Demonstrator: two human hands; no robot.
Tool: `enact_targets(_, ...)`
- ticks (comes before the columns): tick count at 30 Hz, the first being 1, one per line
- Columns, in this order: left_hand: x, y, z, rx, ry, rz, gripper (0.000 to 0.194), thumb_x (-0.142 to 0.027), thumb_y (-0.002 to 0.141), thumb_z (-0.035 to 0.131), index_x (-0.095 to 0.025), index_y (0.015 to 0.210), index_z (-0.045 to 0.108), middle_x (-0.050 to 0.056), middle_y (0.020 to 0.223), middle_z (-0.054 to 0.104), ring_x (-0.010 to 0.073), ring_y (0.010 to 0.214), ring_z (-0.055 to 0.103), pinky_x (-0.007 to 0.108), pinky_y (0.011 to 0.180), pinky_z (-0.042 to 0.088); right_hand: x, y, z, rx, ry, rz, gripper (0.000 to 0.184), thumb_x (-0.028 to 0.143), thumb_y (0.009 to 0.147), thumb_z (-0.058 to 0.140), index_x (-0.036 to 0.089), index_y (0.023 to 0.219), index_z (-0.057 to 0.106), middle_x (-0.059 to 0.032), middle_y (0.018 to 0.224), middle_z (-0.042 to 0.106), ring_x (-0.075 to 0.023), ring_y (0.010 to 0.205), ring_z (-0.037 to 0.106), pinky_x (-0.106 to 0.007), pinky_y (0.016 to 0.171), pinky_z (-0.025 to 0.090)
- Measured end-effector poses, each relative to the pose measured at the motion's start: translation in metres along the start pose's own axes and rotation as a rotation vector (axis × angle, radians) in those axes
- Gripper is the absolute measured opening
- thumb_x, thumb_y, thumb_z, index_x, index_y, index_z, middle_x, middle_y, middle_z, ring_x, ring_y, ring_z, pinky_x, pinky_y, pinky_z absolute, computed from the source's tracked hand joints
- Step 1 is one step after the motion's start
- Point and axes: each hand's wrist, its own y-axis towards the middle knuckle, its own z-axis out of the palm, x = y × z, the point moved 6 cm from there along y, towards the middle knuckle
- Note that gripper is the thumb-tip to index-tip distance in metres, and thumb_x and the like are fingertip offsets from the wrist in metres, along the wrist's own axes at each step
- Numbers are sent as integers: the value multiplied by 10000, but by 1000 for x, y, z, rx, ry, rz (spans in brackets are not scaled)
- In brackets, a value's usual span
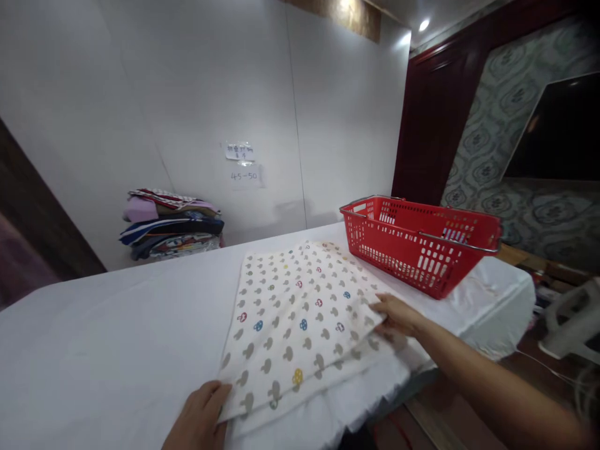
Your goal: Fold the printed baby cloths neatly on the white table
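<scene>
A white cloth (290, 306) printed with grey, red, blue and yellow mushrooms lies folded on the white-covered table. Its upper layer sits slightly askew, so a lower edge shows along the front and right. My left hand (201, 412) pinches the near left corner between thumb and fingers. On the right side, my right hand (396, 315) grips the cloth's edge, fingertips on top; part of that hand is blurred and its underside is hidden.
A red plastic basket (389, 253) with metal handles stands at the table's right back. Against the wall, a stack of folded clothes (173, 225) rests at the back left. The white tablecloth (117, 344) hangs over the front edge. A white plastic stool (574, 322) is on the floor at right.
</scene>
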Motion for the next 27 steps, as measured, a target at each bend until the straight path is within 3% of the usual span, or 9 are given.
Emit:
enact_targets(4,-25,10,-10,5,-12,44,312,-259,740,400,-234,963,617,40,1056,579,208,987,527,328,827,464,72,4,-22,-19,54,-214,124,89,693,584,105,816,587,-53,677,624,-141,534,585,-205,444,489)
enact_targets(6,-37,14,-7,9,-32,103,317,-284,747,389,-239,966,614,39,1040,579,212,979,526,332,830,457,90,0,-44,-55,94,-326,152,105,714,574,113,865,595,-44,699,625,-132,546,582,-214,479,499)
enact_targets(8,-44,14,0,17,-46,153,334,-271,728,390,-231,974,612,45,1041,574,217,989,519,339,840,451,76,-6,-70,-133,27,-257,176,96,694,580,114,869,594,-37,673,619,-132,527,572,-217,459,492)
enact_targets(12,-41,8,18,50,-57,168,342,-267,701,406,-212,975,604,57,1060,561,221,1011,504,352,864,441,8,-19,-111,-312,-275,46,168,92,634,638,117,791,583,-35,629,615,-146,502,568,-224,430,480)
enact_targets(15,-34,4,27,73,-84,153,333,-323,731,406,-219,989,589,57,1058,561,223,1029,495,365,893,424,-16,-24,-123,-377,-377,75,155,150,639,678,129,748,570,-16,551,590,-139,437,543,-214,397,445)
enact_targets(19,-33,5,29,66,-125,149,317,-344,741,396,-228,961,594,52,1037,574,228,1017,505,368,885,428,-2,-18,-126,-427,-495,51,153,197,653,689,129,663,553,1,451,532,-132,387,508,-193,365,377)
enact_targets(23,-43,8,23,21,-124,194,306,-331,740,403,-231,951,600,45,1021,580,222,995,517,362,878,433,24,-8,-126,-489,-629,-68,126,255,787,572,143,731,560,39,482,510,-85,418,489,-162,420,361)
enact_targets(27,-52,6,26,26,-113,266,282,-291,739,408,-228,915,619,40,965,597,207,948,539,345,863,446,19,-7,-133,-511,-852,-15,153,197,743,613,132,615,560,51,379,429,-95,375,445,-186,424,319)
